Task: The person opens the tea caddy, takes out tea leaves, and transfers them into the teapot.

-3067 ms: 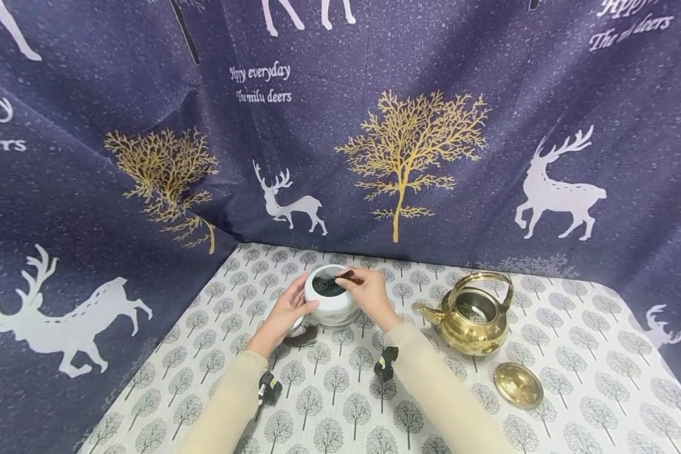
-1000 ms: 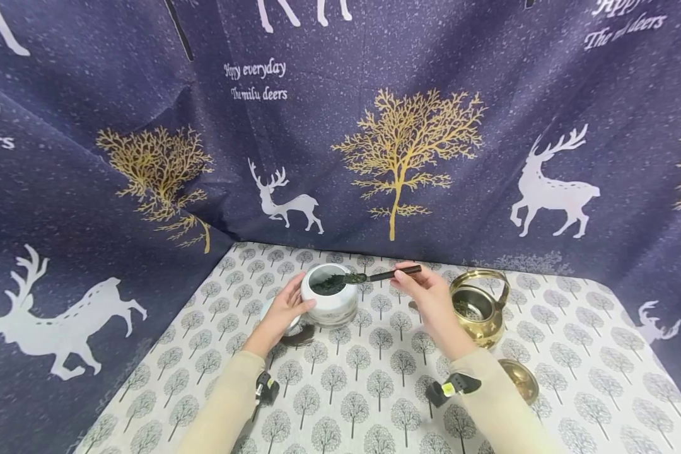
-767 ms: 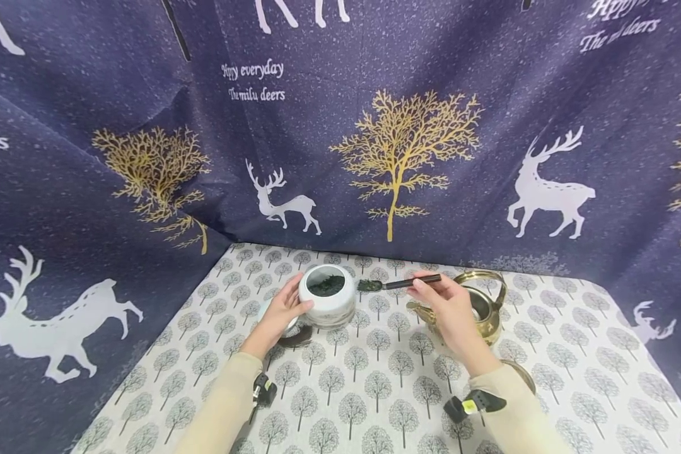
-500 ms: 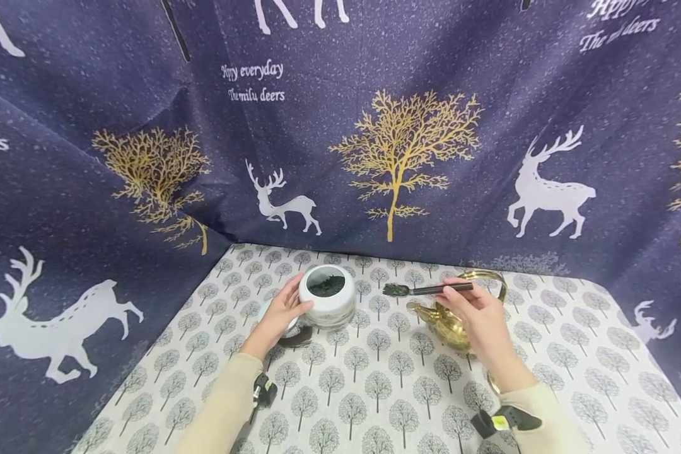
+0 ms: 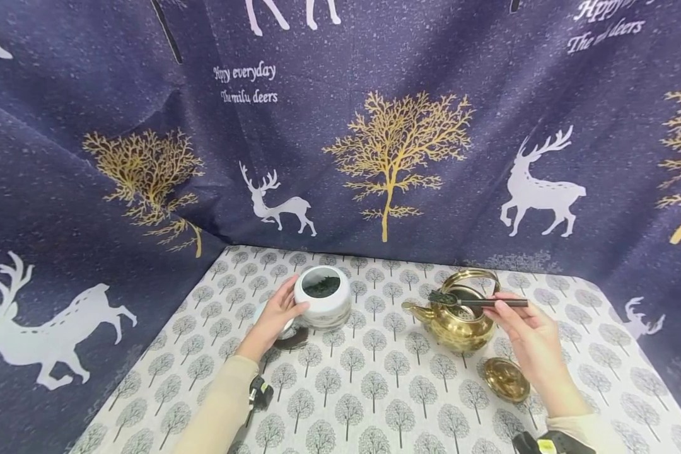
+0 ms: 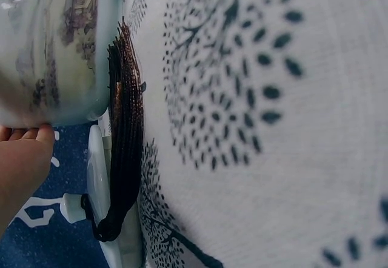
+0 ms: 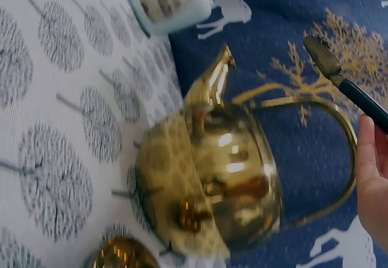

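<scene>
My left hand holds the side of a white ceramic tea jar, its thumb on the near side. Dark green tea leaves show through the jar's wide mouth. In my right hand I pinch the dark handle of a tea scoop. Its blade carries a heap of tea leaves over the near-spout side of the lidless brass teapot. The right wrist view shows the scoop raised above the teapot, apart from it, inside the reach of the arched handle.
The teapot's brass lid lies on the patterned tablecloth in front of the pot. Left of the jar lies its white knobbed lid with a dark tassel. A blue deer-print curtain hangs behind and to the left.
My right hand has lifted the scoop with tea leaves out of the jar and carried it rightward to the teapot. The left hand still holds the jar.
</scene>
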A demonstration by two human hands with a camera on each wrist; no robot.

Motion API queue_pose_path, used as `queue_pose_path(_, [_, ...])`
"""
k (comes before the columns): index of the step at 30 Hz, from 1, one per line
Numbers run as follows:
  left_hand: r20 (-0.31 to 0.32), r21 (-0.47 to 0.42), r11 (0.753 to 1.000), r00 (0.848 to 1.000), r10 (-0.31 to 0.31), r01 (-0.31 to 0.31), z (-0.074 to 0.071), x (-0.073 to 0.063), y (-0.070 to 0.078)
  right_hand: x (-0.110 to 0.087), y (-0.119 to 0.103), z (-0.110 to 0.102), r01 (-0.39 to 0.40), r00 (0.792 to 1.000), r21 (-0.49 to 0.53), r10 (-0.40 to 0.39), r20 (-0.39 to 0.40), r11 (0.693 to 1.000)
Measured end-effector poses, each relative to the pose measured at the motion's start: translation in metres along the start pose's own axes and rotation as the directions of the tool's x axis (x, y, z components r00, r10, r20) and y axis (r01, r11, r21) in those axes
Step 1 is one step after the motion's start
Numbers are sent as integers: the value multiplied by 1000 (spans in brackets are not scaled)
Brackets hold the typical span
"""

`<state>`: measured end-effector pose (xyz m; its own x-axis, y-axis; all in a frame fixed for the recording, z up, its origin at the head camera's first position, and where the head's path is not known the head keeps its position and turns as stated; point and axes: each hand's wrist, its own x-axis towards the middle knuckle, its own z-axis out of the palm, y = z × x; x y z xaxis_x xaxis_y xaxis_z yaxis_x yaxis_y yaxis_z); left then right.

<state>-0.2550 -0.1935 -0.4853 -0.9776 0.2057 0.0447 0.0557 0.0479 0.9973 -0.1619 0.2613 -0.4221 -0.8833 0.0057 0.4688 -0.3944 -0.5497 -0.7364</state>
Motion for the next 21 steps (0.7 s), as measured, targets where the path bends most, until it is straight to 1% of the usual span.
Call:
queue_pose_path(5, [4, -2, 1000, 1000, -3, 3, 1, 0, 0, -4, -7, -18, 25, 1000, 6, -25, -19, 1000])
queue_pose_path(9, [6, -8, 1000, 1000, 3, -3, 3, 0, 1, -6, -11, -31, 36, 997, 7, -35, -66, 999])
queue_pose_path(11, [1, -4, 1000, 1000, -4, 4, 3, 0, 1, -7, -12, -37, 44, 995, -1, -44, -87, 999])
queue_pose_path(14, [4, 2, 1000, 1000, -5, 5, 3, 1, 0, -7, -11, -44, 59, 992, -22, -61, -109, 998])
queue_pose_path(19, [-5, 11, 1000, 1000, -18, 18, 1, 1, -1, -4, -9, -51, 67, 992, -26, -70, -107, 997])
queue_pose_path(21, [-6, 18, 1000, 1000, -17, 17, 0, 1, -1, -4, -9, -51, 51, 989, -76, -61, -138, 996])
